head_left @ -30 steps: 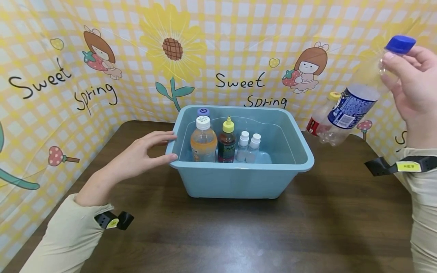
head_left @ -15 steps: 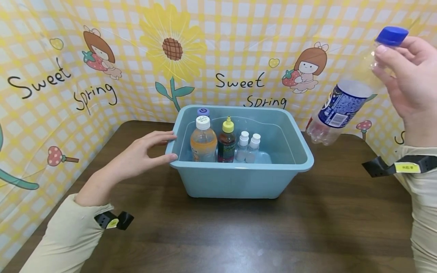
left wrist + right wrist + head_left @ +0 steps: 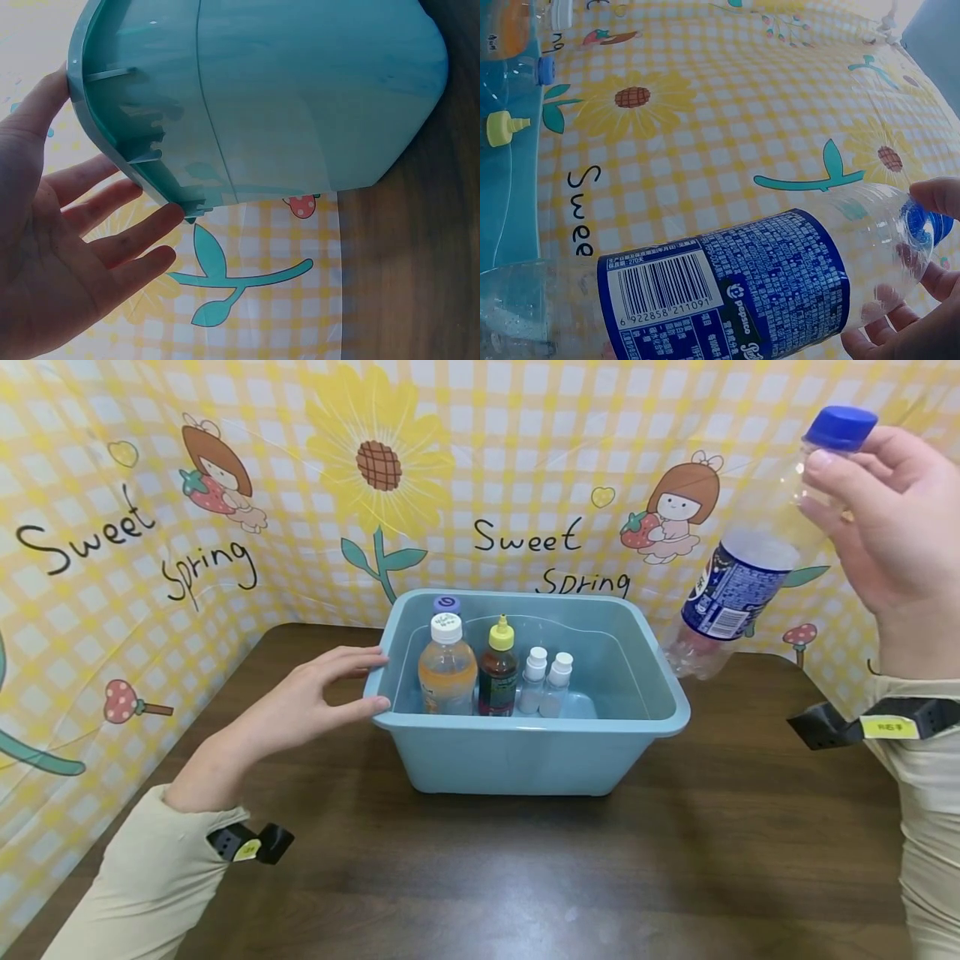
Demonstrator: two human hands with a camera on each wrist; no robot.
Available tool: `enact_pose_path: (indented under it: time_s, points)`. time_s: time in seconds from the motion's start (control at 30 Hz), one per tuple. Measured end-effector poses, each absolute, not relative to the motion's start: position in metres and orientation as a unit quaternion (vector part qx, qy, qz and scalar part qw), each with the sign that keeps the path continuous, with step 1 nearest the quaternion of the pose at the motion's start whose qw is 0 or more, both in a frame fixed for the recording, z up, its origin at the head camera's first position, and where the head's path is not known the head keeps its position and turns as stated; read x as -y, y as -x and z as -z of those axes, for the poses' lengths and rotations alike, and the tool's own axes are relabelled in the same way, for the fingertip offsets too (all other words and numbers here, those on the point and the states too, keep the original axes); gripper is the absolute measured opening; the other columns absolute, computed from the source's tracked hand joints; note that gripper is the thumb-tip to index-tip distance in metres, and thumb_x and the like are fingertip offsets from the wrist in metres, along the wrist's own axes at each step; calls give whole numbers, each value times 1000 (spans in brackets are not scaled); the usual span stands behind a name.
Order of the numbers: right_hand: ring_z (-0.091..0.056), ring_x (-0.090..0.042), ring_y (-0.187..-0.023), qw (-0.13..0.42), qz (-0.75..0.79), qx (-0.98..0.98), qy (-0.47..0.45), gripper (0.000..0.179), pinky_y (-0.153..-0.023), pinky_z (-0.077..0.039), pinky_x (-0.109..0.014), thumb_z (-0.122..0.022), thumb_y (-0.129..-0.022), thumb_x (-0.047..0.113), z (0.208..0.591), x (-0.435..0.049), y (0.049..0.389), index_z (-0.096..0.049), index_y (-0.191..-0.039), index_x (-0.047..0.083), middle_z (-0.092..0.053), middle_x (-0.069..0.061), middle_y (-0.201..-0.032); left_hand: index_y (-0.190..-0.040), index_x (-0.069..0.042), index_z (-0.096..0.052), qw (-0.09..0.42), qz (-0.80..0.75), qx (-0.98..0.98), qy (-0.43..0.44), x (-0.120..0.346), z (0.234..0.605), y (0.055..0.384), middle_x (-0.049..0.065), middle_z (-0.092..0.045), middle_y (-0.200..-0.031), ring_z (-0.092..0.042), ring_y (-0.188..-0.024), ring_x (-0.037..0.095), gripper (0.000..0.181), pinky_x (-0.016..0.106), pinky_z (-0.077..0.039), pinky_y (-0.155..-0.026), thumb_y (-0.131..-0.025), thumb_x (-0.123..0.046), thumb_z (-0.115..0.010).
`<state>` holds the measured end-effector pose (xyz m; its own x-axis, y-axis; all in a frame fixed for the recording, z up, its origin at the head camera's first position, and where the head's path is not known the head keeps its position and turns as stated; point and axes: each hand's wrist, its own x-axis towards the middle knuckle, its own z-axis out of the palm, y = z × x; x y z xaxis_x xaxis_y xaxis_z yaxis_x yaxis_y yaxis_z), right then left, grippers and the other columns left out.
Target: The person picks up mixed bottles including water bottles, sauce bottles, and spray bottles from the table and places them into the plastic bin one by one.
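Note:
My right hand (image 3: 900, 514) pinches the neck of a clear plastic bottle (image 3: 738, 585) just under its blue cap. The bottle has a blue label, appears drained of drink, and hangs tilted with its base overlapping the right rim of a light blue tub (image 3: 517, 760). In the right wrist view its barcode label (image 3: 727, 289) faces the camera. My left hand (image 3: 315, 697) rests its fingertips and thumb on the tub's left rim, fingers spread. Inside the tub stand an orange drink bottle (image 3: 447, 672), a dark bottle with yellow nozzle cap (image 3: 498, 672) and two small white-capped bottles (image 3: 535, 681).
A purple-capped bottle (image 3: 447, 604) stands at the tub's back left. Reddish colour shows through the held bottle's base, from something behind it. The brown wooden table (image 3: 480, 868) extends in front, and a yellow checked cloth (image 3: 517, 460) covers the walls behind.
My right hand has carried the bottle left and slightly up, bringing its base to the tub's right rim. It now covers the yellow-capped, red-label bottle behind. My left hand has stayed put.

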<state>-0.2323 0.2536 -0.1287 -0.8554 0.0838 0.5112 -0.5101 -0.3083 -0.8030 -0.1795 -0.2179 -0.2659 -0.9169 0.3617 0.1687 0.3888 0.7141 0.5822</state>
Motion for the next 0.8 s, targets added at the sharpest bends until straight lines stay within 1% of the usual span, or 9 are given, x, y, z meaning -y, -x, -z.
enact_pose_path:
  time_s: [0.17,0.4,0.6,0.7,0.8]
  points:
    - [-50,-17,-97,167,-788,558,-201,21,-77,-49,-22,-59,-85,-10,127,-248,232,-61,-104,-4,-61,-9,-98,-137,-13,-46,22,318,926,201,218,266,180,7,-42,-144,-44,-129,31,60,55,-37,-102,-87,-39,-65]
    - [-50,-17,-96,132,-786,567,-205,22,-75,-50,-22,-58,-85,-9,124,-237,230,-60,-106,-3,-60,-9,-100,-137,-13,-46,24,317,926,203,218,266,179,7,-41,-144,-44,-129,31,59,55,-37,-102,-87,-39,-64]
    - [-47,-17,-100,108,-761,602,-218,25,-79,-49,-20,-58,-86,-6,124,-227,231,-59,-110,-1,-56,-8,-104,-137,-13,-47,27,314,927,203,218,266,179,7,-42,-144,-45,-129,31,59,55,-37,-102,-87,-39,-65]
    - [-47,-17,-100,100,-748,615,-229,25,-82,-48,-20,-59,-87,-5,124,-223,232,-59,-111,-1,-55,-8,-104,-137,-13,-46,26,313,927,203,218,266,180,8,-42,-143,-44,-129,30,59,55,-37,-102,-87,-39,-64]
    - [-48,-16,-99,93,-736,628,-237,25,-90,-44,-22,-59,-87,-3,124,-219,233,-60,-111,0,-56,-7,-104,-137,-13,-46,24,313,927,203,218,265,180,8,-42,-144,-45,-129,31,60,55,-37,-102,-87,-39,-64]
